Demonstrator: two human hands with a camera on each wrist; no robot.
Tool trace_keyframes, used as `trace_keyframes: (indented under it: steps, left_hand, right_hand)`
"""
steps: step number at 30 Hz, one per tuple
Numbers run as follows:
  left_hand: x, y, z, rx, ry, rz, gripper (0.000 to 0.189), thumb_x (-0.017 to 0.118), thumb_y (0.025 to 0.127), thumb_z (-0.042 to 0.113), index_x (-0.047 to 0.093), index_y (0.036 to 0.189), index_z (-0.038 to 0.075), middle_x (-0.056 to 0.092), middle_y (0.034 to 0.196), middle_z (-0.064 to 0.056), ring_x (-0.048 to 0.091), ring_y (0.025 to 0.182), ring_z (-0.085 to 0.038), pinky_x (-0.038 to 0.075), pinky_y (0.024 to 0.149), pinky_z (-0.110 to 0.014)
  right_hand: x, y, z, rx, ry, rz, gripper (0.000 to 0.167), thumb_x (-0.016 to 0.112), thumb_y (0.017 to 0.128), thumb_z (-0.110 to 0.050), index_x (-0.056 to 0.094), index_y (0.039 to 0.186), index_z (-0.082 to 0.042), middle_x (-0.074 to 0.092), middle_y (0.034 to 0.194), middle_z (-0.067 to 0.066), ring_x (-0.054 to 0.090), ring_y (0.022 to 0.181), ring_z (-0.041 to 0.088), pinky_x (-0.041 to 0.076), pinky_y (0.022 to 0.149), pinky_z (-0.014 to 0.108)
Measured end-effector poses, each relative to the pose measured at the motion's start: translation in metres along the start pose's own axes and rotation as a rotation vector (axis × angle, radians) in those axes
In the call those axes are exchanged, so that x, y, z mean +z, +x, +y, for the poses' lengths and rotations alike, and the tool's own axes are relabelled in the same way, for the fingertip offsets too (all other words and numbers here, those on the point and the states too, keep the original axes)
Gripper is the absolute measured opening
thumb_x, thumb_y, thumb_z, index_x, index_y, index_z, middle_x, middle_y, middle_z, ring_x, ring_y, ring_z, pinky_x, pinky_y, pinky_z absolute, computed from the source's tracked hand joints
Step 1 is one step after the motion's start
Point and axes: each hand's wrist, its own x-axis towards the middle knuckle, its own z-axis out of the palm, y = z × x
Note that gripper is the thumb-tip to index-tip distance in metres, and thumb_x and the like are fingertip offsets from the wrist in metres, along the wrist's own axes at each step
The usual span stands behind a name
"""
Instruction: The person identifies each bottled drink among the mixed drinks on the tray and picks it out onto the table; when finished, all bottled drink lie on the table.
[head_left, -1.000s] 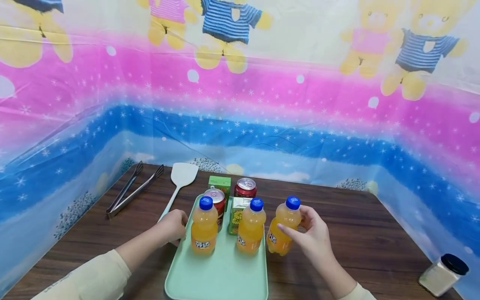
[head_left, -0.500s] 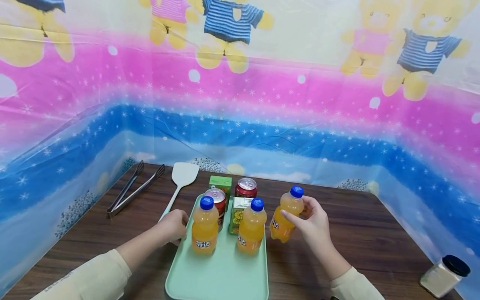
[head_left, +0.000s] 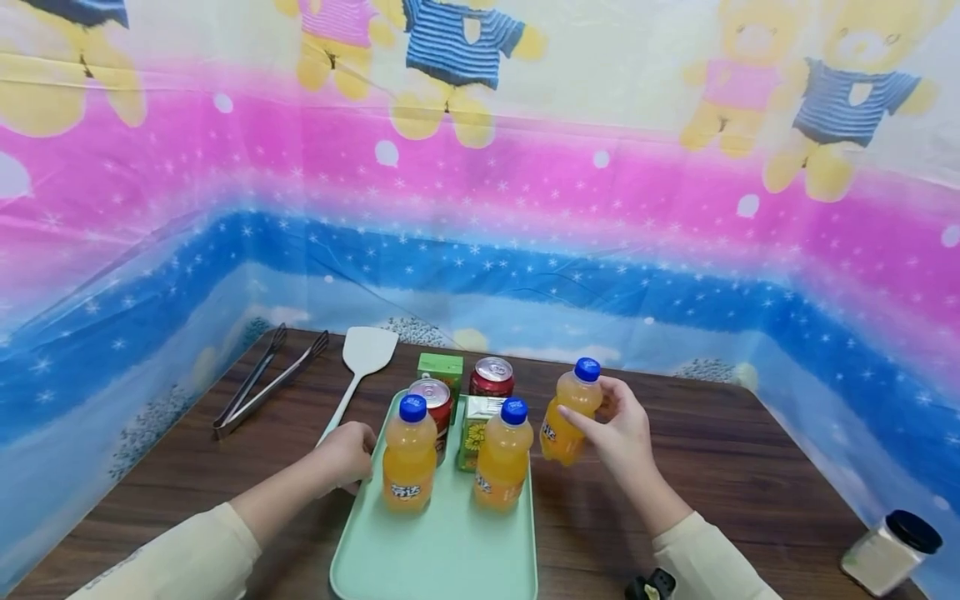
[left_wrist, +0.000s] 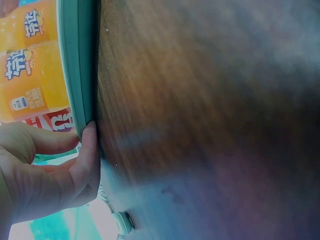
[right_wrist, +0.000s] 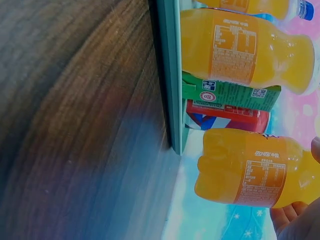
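My right hand grips a small bottle of orange soda with a blue cap. The bottle leans slightly and hangs above the table, just right of the light green tray; in the right wrist view its base is off the wood. Thumb and fingers of my left hand pinch the tray's left rim, also plain in the left wrist view. Two matching soda bottles, one left and one right, stand on the tray. Behind them are a red can and a green drink carton.
Another green carton and red can stand at the far end; whether the can is on the tray is hidden. Metal tongs and a white spatula lie at the back left. A black-lidded jar is at the right edge.
My right hand has lifted the soda bottle and carried it a little farther back. My left hand and the tray have stayed put.
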Motion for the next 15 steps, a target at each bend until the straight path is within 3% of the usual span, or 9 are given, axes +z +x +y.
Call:
trace_keyframes:
  steps: [15]
  left_hand:
    - [0.000, -0.001, 0.000, -0.002, -0.012, 0.006, 0.028, 0.060, 0.073, -0.017, 0.055, 0.100, -0.011, 0.054, 0.077, -0.013, 0.060, 0.065, -0.021, 0.057, 0.051, -0.033]
  right_hand:
    - [0.004, 0.024, 0.022, 0.020, -0.023, 0.032, 0.057, 0.076, 0.078, -0.024, 0.048, 0.123, -0.005, 0.056, 0.115, 0.011, 0.056, 0.106, 0.024, 0.049, 0.093, 0.042]
